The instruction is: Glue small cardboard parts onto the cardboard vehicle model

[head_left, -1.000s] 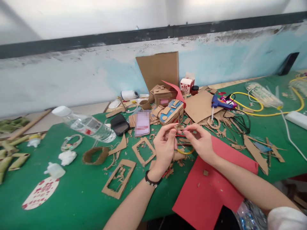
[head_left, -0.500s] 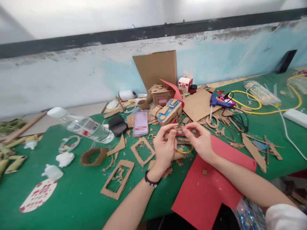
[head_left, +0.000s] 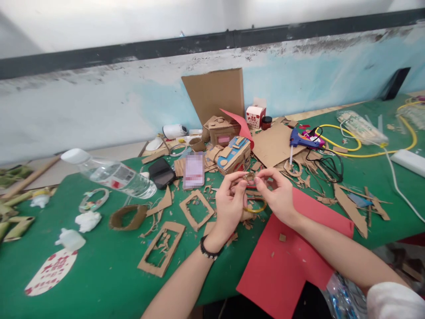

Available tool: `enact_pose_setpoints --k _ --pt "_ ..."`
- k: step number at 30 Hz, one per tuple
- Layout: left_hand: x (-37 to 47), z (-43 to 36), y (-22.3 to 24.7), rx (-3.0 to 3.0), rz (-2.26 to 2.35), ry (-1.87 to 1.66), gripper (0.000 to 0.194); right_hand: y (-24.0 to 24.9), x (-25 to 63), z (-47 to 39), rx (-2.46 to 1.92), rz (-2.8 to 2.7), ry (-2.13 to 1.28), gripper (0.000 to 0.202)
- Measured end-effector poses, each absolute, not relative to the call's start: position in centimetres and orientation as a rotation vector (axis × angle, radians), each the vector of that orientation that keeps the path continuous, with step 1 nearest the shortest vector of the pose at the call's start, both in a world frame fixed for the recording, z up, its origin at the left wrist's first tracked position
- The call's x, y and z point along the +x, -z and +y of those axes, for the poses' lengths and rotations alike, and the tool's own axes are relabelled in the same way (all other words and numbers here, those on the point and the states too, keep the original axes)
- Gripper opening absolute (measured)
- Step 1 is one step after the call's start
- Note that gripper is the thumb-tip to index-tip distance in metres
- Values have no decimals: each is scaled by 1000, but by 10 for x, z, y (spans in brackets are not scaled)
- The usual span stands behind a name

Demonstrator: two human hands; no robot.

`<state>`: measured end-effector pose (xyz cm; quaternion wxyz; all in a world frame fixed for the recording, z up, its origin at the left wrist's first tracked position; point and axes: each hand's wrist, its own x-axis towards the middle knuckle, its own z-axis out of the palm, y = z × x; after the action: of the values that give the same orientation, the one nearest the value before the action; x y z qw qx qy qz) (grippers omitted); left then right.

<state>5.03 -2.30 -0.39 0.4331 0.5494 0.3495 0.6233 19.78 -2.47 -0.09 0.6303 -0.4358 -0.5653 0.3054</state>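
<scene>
My left hand (head_left: 230, 199), with a dark beaded bracelet on the wrist, pinches one side of a small brown cardboard piece (head_left: 249, 177). The fingertips of my right hand (head_left: 275, 192) close on its other side, so both hands meet over the table. My fingers hide part of the piece. Just below them shows a yellow loop (head_left: 257, 210), perhaps a tool handle, partly covered by my left hand. Red paper (head_left: 285, 257) lies beneath my right forearm. Behind my hands stands a small cardboard box model (head_left: 234, 155) with blue patches.
Cut cardboard frames (head_left: 161, 249) and scraps lie to the left, with a tilted water bottle (head_left: 109, 175) farther out. A phone (head_left: 194, 170) rests behind my left hand. At right are a blue glue gun (head_left: 303, 140), its dark cord, a yellow cable (head_left: 372, 155) and a white power strip (head_left: 410, 164).
The small cardboard piece has turned slightly between my fingertips, and now looks more like a curved or folded bit. My hands stay in nearly the same place; the view has shifted slightly.
</scene>
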Motion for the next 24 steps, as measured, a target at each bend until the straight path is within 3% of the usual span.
enact_pose_setpoints --k 10,24 --pt "49 -23 2 1430 879 -1472 35 2 201 -23 -1003 -1384 -534 4" --pt "43 -20 5 1530 874 -1409 33 3 202 -22 -1013 -1436 -418 9"
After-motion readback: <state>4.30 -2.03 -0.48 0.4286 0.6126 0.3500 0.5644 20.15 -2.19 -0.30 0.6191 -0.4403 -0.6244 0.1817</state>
